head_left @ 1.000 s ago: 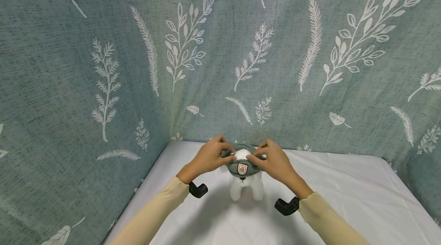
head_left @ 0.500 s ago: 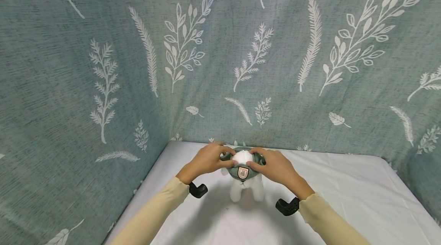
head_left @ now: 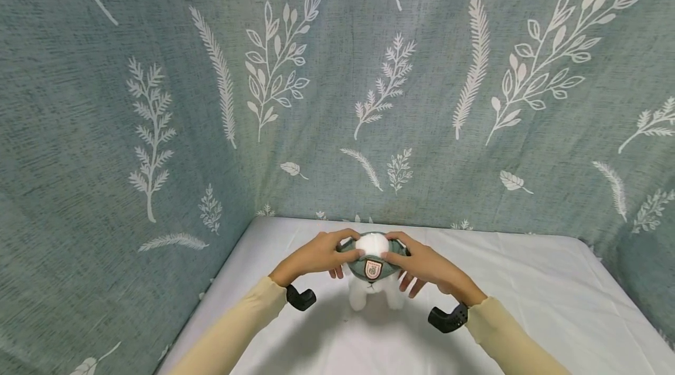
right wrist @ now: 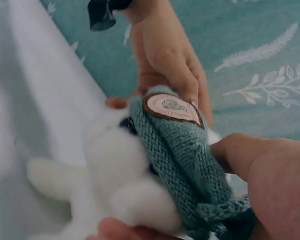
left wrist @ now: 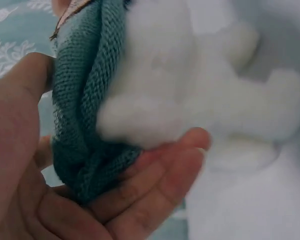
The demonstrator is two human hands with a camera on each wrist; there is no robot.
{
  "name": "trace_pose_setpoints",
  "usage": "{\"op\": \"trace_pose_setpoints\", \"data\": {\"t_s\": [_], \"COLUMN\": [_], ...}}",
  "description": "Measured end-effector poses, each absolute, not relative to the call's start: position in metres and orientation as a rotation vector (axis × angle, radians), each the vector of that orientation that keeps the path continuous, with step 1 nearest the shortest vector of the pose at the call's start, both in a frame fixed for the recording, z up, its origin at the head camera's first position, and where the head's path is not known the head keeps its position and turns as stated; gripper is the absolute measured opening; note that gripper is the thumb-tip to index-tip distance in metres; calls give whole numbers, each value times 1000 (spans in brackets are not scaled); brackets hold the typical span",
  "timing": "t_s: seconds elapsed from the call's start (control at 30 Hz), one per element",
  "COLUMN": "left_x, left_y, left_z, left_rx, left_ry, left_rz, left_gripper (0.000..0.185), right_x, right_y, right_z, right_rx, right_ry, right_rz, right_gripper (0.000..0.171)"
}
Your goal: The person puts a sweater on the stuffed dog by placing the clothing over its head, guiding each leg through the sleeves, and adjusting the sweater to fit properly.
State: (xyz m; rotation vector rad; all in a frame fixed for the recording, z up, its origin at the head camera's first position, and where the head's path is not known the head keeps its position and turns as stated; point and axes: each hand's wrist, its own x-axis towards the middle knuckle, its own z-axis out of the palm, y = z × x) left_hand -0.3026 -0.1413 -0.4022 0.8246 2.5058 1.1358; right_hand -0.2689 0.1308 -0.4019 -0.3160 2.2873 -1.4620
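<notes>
A white plush toy (head_left: pixel 372 290) stands on the white sheet (head_left: pixel 527 293) near the far left corner, with the leaf-print curtain (head_left: pixel 158 99) hanging behind it. A green knitted hat (head_left: pixel 371 266) — its badge patch (head_left: pixel 372 269) facing the near side — sits low around the toy's head. The left hand (head_left: pixel 316 255) pinches the hat's left edge, thumb on top and fingers underneath; the right hand (head_left: pixel 424 266) grips the right edge likewise — both clamped on the knit, close together.
</notes>
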Motion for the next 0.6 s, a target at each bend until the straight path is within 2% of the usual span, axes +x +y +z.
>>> {"op": "trace_pose_setpoints", "data": {"t_s": [0.1, 0.37, 0.6], "left_x": [-303, -305, -299], "left_y": [-141, -138, -135], "left_z": [-407, -420, -430], "left_rx": [710, 495, 366], "left_ry": [2371, 2119, 2097], "left_rz": [1306, 1657, 1772], "left_gripper": [40, 34, 22], "right_x": [-271, -271, -269], "right_y": [130, 128, 129], "right_z": [-405, -417, -426], "right_rx": [-318, -251, -194], "right_ry": [2183, 2095, 2116], "right_rz": [-1567, -1736, -1762], "right_gripper": [69, 54, 54]}}
